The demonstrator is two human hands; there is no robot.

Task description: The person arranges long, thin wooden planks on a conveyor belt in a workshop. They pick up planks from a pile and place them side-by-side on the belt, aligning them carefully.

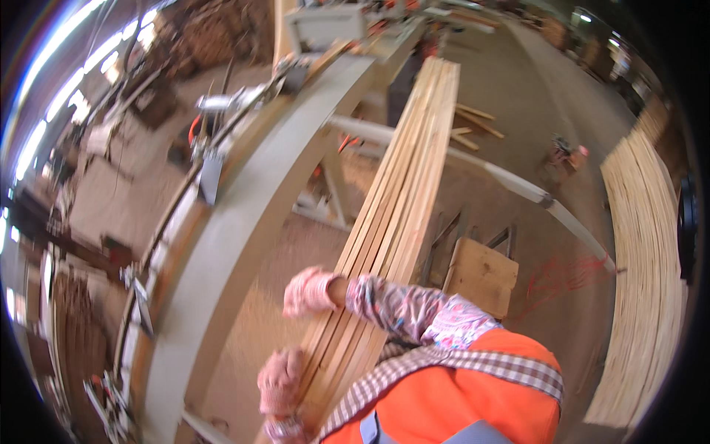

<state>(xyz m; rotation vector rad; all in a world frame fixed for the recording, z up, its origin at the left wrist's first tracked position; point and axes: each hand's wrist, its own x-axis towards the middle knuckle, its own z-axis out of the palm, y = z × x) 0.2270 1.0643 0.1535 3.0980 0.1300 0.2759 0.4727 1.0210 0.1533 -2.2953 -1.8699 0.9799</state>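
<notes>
A bundle of long, pale wooden slats [399,192] is clasped by the gloved right hand [309,291] and left hand [281,381]; finger positions cannot be told.

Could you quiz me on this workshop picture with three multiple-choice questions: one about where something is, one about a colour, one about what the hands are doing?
1. Where is the second stack of pale boards?
A. At the right edge
B. On the long machine table
C. Under the stool

2. What colour is the vest?
A. Blue
B. Orange
C. Black

3. What are the gloved hands doing?
A. Hanging free
B. Gripping the bundle of wooden strips
C. Holding a hammer

Answers: 1 A, it curves along the right side. 2 B, bright orange at the lower edge. 3 B, the left hand and right hand both clasp the bundle of wooden strips.
</notes>
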